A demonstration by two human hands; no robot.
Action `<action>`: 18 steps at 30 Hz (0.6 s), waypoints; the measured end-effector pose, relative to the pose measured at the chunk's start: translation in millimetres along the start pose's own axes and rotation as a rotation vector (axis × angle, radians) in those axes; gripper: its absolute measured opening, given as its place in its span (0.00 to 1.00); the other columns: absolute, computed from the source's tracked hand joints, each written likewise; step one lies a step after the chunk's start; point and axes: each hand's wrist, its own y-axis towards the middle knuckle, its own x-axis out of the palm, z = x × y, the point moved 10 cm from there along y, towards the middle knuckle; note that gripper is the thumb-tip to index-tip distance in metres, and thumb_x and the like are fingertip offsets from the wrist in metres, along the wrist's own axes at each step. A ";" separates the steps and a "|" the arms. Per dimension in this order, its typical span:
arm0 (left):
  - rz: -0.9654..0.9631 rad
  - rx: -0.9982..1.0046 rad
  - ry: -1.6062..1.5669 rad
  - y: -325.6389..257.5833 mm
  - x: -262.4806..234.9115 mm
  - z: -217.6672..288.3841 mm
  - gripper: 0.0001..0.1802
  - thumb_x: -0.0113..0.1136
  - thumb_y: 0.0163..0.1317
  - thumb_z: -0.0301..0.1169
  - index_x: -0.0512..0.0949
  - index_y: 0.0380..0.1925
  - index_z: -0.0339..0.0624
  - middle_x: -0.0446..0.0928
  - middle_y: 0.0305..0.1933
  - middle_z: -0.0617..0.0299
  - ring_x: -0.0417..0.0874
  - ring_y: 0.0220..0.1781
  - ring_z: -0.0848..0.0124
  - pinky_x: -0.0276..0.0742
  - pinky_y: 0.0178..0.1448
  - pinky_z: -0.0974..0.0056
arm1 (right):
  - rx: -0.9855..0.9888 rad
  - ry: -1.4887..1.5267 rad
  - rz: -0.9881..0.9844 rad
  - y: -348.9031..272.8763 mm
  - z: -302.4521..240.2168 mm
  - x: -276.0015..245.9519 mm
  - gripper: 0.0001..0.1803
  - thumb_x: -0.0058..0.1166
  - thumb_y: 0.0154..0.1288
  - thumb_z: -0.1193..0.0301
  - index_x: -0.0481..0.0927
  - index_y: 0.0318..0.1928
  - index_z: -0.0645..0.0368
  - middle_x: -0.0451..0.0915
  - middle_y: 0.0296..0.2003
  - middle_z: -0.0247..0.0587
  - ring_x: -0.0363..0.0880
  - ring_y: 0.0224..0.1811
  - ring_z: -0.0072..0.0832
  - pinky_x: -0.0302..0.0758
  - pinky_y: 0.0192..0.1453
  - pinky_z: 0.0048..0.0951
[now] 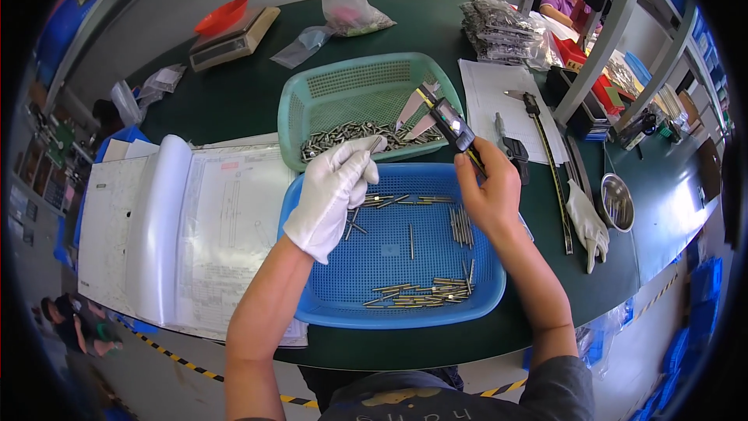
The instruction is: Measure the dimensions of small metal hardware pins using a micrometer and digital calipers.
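A sheet is finely printed — a metal pin is pinched by the left hand, a caliper clasped by the right hand.

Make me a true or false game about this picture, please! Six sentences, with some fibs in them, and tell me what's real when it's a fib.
1. The left hand wears a white glove. True.
2. The right hand wears a glove too. False: it is bare.
3. The right hand holds a caliper with a small screen. True.
4. The green basket has nothing in it. False: many small metal pieces lie in it.
5. A red-orange dish sits on the scale. True.
6. The blue basket is farther from the person than the green one. False: the blue one is nearer.
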 end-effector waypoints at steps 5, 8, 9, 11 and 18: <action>-0.136 -0.183 0.115 0.9 19.9 -26.1 0.08 0.44 0.59 0.29 0.72 0.31 0.36 0.54 0.16 0.77 0.50 0.15 0.87 0.44 0.17 0.79 | -0.067 0.099 0.065 -3.3 -2.3 -10.8 0.17 0.56 0.47 0.68 0.73 0.38 0.63 0.75 0.26 0.44 0.75 0.24 0.34 0.71 0.28 0.28; -0.118 -0.243 -0.027 -1.5 27.7 -57.0 0.11 0.44 0.58 0.35 0.72 0.31 0.40 0.56 0.15 0.75 0.53 0.14 0.85 0.46 0.17 0.79 | -0.190 0.068 -0.034 -10.7 -29.1 -7.6 0.20 0.57 0.41 0.68 0.74 0.38 0.62 0.74 0.25 0.43 0.75 0.25 0.32 0.72 0.27 0.27; -0.118 -0.204 -0.085 -2.6 23.6 -61.3 0.14 0.46 0.58 0.41 0.73 0.32 0.42 0.59 0.16 0.74 0.56 0.15 0.84 0.48 0.18 0.80 | -0.208 0.093 -0.073 -14.6 -37.5 -1.5 0.20 0.58 0.39 0.68 0.74 0.37 0.61 0.75 0.25 0.43 0.76 0.24 0.34 0.72 0.27 0.28; -0.051 -0.281 -0.066 -3.9 24.5 -63.7 0.16 0.46 0.58 0.45 0.71 0.33 0.44 0.65 0.18 0.70 0.63 0.15 0.84 0.49 0.17 0.81 | -0.297 0.091 -0.097 -21.1 -46.2 3.7 0.20 0.58 0.36 0.68 0.74 0.35 0.59 0.75 0.25 0.42 0.75 0.25 0.36 0.72 0.26 0.29; -0.155 -0.232 -0.101 -7.4 44.1 -65.2 0.08 0.47 0.60 0.35 0.67 0.32 0.42 0.68 0.21 0.68 0.68 0.16 0.85 0.59 0.14 0.82 | -0.300 0.053 -0.130 -31.5 -42.4 4.0 0.13 0.56 0.36 0.70 0.74 0.28 0.57 0.74 0.22 0.37 0.73 0.22 0.37 0.68 0.22 0.33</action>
